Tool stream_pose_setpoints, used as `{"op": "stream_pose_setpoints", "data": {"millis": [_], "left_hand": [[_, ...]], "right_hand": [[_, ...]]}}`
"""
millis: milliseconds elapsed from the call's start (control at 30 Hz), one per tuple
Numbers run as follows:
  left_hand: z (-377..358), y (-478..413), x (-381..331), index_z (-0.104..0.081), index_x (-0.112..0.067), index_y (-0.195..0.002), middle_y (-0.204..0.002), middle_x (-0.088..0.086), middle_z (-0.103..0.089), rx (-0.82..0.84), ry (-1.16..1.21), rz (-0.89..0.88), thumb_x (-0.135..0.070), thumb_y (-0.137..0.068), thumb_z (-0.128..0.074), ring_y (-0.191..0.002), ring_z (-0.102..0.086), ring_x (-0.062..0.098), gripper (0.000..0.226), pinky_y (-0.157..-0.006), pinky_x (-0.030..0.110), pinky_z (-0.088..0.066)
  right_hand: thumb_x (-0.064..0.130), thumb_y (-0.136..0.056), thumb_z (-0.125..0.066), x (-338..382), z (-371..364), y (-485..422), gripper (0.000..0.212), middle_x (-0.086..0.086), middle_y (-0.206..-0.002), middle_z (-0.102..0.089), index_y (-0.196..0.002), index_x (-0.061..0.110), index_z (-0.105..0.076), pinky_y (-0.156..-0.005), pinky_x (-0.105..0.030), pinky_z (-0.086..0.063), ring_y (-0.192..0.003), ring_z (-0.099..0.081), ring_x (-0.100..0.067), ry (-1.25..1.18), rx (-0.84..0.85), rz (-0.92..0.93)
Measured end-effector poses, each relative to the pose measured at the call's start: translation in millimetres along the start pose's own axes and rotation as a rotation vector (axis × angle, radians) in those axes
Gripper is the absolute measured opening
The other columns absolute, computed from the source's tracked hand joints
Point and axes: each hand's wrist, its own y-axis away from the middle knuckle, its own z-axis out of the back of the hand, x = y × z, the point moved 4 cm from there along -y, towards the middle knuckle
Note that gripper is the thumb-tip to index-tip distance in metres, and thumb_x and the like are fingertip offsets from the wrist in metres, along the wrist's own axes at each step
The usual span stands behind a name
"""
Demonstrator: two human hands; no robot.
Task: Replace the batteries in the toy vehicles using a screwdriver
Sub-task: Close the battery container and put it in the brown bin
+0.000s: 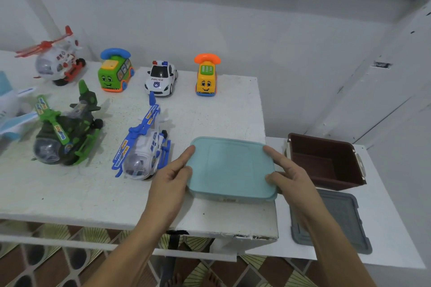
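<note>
Head view showed left grip (173, 177) and right grip (290, 176) clasping opposite edges of the teal box (231, 165) between them, over the tabletop (70, 193). Beside the left grip stood the blue helicopter (144, 147), likely light, rotors fragile: best taken by its body

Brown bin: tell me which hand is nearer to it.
Right. The right hand holds the right edge of the teal box, just left of the brown bin; the left hand holds the box's left edge, farther away.
</note>
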Motion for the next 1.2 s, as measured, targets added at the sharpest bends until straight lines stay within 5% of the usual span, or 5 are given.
{"op": "stream_pose_setpoints", "data": {"millis": [267,633,767,933,1200], "left_hand": [[-2.8,3.9,-10.2,-0.066,-0.044,-0.112,-0.102,-0.041,-0.064,-0.024,-0.091,-0.086,-0.022,-0.098,-0.055,-0.100,-0.056,-0.022,0.028,-0.079,0.000,-0.041],[-3.6,-1.9,-5.6,-0.065,-0.036,-0.118,-0.109,-0.029,-0.064,-0.032,-0.112,-0.053,-0.013,-0.099,-0.054,-0.092,-0.058,-0.021,0.032,-0.079,0.000,-0.043],[-9.3,-12.6,-15.8,-0.049,-0.048,-0.135,-0.088,-0.028,-0.056,0.065,-0.370,-0.044,-0.027,-0.090,-0.047,-0.086,-0.055,0.004,0.050,-0.088,0.024,-0.048],[-12.2,-19.8,-18.1,-0.049,-0.047,-0.135,-0.084,-0.039,-0.052,-0.007,-0.493,-0.084,-0.015,-0.096,-0.038,-0.069,-0.048,-0.003,0.052,-0.062,0.005,-0.039],[-14.4,-14.7,-8.7,-0.053,-0.054,-0.125,-0.074,-0.047,-0.055,-0.065,-0.393,-0.094,-0.021,-0.100,-0.042,-0.073,-0.053,-0.006,0.043,-0.063,0.000,-0.038]], "right_hand": [[0.027,-0.098,-0.055,9.0,-9.9,-1.7,0.019,0.003,-0.097,-0.070,-0.111,0.039,-0.064,-0.058,-0.026,-0.055,-0.074,-0.067,-0.007,0.081,-0.154,0.111],[0.034,-0.099,-0.051,2.6,-9.3,-2.6,0.027,0.016,-0.098,-0.067,-0.121,0.048,-0.058,-0.069,-0.029,-0.056,-0.081,-0.065,-0.004,0.192,-0.139,0.128],[0.037,-0.099,-0.050,3.3,-7.9,-1.9,0.031,0.022,-0.098,-0.064,-0.126,0.052,-0.054,-0.074,-0.031,-0.057,-0.085,-0.065,-0.004,0.259,-0.137,0.153],[0.036,-0.100,-0.048,5.5,-8.3,-2.1,0.034,0.018,-0.102,-0.064,-0.130,0.052,-0.050,-0.072,-0.027,-0.055,-0.085,-0.062,-0.002,0.339,-0.153,0.176],[0.031,-0.101,-0.050,4.5,-8.6,-2.5,0.033,0.018,-0.094,-0.066,-0.132,0.043,-0.055,-0.059,-0.008,-0.046,-0.073,-0.060,0.001,0.266,-0.161,0.180]]}}
